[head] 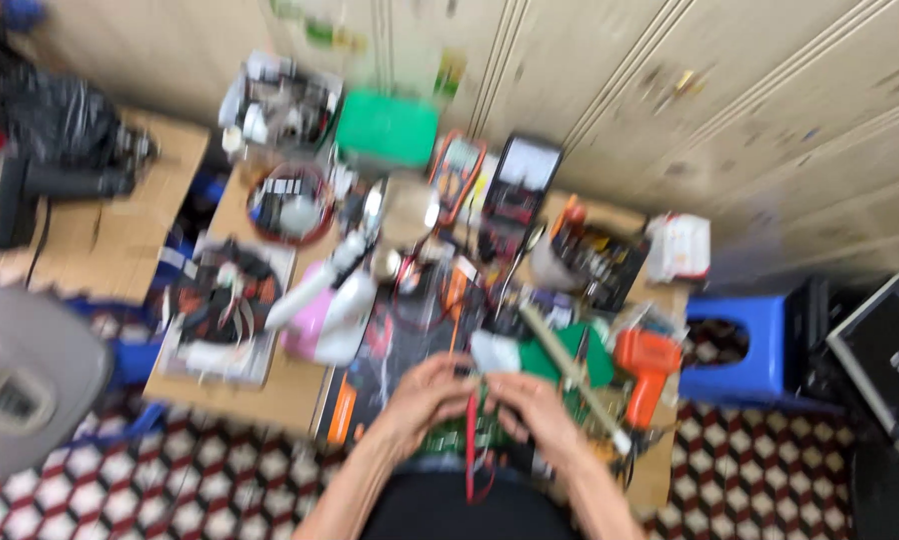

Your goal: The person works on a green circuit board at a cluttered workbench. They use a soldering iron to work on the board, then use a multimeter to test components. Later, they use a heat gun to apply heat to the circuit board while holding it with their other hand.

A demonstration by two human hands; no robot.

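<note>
A person's left hand [420, 395] and right hand [530, 405] close together over a green circuit board [460, 432] at the 6 o'clock edge of a crowded workbench [270, 385], both curled around the board's sides; the blur hides how tightly the fingers grip. A red wire [471, 455] hangs down between the wrists. The board looks light, stiff and fragile, best held by its bare edges, away from the soldered parts. At 3 o'clock from the hands lies an orange power tool [645, 370], with a blue plastic stool [735, 345] further out. At 10 o'clock rests a pink and white appliance [330, 315], and beyond it a tray of coiled parts [220, 300]. Toward 12 o'clock stand a dark meter [518, 185] and a green box [388, 128] against pale wall panels [720, 90]
</note>
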